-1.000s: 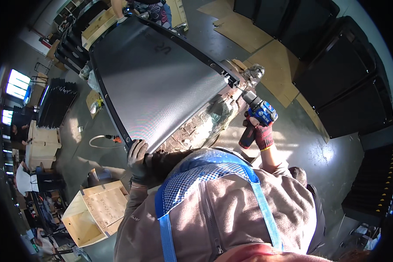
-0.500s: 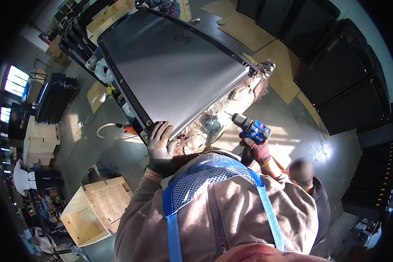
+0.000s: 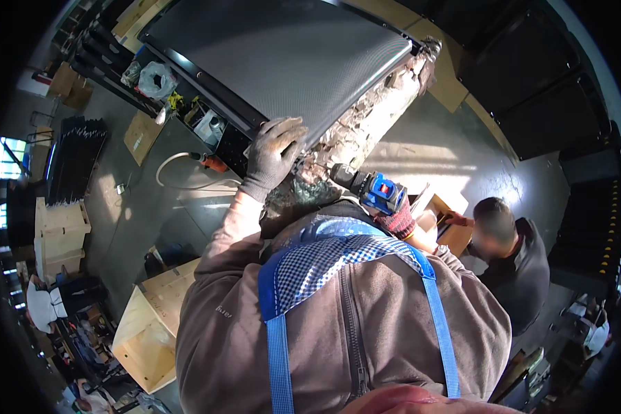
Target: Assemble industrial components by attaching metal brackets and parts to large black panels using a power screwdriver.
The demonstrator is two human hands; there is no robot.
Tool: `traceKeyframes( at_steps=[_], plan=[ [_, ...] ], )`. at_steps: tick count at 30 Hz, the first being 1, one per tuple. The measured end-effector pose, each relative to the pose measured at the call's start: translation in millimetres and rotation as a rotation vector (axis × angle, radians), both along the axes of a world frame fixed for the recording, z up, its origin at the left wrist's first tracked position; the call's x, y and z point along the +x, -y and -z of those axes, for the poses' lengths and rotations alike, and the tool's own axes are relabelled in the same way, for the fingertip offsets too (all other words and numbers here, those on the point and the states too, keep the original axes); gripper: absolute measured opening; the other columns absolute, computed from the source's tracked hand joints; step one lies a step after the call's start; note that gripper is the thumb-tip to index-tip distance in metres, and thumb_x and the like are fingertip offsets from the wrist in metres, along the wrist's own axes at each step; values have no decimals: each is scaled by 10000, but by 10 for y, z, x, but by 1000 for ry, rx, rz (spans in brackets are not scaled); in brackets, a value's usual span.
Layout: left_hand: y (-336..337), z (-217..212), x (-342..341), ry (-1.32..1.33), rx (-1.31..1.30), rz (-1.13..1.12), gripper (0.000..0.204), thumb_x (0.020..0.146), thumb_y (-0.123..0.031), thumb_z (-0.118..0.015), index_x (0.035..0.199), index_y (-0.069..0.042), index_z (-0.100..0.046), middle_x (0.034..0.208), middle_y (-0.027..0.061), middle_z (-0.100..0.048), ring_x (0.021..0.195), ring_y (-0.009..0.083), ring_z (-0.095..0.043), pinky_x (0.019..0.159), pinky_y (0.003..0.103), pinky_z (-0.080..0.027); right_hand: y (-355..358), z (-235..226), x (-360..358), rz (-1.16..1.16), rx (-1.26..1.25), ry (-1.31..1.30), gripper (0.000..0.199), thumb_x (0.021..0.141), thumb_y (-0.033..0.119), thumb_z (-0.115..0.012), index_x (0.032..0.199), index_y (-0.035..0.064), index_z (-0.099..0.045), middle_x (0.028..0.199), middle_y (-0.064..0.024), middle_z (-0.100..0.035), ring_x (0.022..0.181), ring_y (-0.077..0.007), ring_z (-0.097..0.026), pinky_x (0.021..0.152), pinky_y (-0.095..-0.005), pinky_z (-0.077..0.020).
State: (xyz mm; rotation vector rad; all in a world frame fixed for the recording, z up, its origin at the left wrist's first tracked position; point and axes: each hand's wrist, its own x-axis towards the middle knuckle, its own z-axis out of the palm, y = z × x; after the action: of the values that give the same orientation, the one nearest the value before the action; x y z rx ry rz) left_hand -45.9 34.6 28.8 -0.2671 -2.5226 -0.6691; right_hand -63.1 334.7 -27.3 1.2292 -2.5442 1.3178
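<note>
A large dark ribbed panel in a black frame, like a treadmill deck, lies in front of me. My left hand, in a grey glove, rests over its near corner with the fingers stretched out. My right hand, in a red glove, is wrapped round the grip of a blue and black cordless drill. The drill's nose points left, at the panel's near end close to my left hand; whether its bit touches anything I cannot tell. Crumpled, shiny wrapping runs along the panel's near right edge.
Under the panel's left side is a tray with bottles and small items. An orange-handled tool with a pale hose hangs nearby. A wooden crate stands at lower left. At right a co-worker bends by a cardboard box. Dark panels lean beyond.
The drill has moved left and closer to the panel's near corner. The panel sits higher in view, and my left hand stays on its corner. The co-worker shows more fully.
</note>
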Motion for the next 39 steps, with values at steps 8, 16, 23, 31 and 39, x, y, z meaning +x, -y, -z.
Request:
traceKeyframes(
  at_steps=[8,16,23,31,39],
  plan=[
    [6,58,33,-69,-7,35,233,801,-105,-681,1034,-104,-696,1134,54,-654,1087,269,-581,945,376,-461,159,72,461,116,-22,-114,272,719,196,-709,982,140,-667,898,-83,-633,792,-292,-636,672,-371,-521],
    [15,59,21,-91,-12,56,225,812,-130,-672,1033,-98,-694,1131,57,-653,1085,272,-579,944,377,-459,-23,483,410,216,-445,686,235,763,93,-685,995,84,-645,941,-51,-650,789,-196,-642,698,-333,-524],
    [9,32,48,-43,-9,43,233,809,-139,-660,1036,-96,-682,1143,67,-644,1093,292,-568,948,390,-451,-255,289,167,336,-880,1132,307,773,41,-690,1062,42,-589,933,-71,-631,761,-205,-638,675,-331,-532],
    [-100,-21,73,31,-9,-11,265,809,-143,-656,1064,-70,-656,1164,93,-628,1124,313,-547,975,417,-429,-456,49,-614,235,-953,1123,383,744,55,-718,1095,54,-566,940,-85,-626,727,-211,-641,670,-324,-553],
    [-600,-188,66,98,-10,-242,450,763,-222,-718,1160,-45,-601,1276,133,-547,1201,348,-482,1020,442,-389,-608,-23,-1555,255,-950,963,369,759,3,-692,1107,43,-574,963,-98,-636,752,-220,-648,692,-337,-561]
  ],
)
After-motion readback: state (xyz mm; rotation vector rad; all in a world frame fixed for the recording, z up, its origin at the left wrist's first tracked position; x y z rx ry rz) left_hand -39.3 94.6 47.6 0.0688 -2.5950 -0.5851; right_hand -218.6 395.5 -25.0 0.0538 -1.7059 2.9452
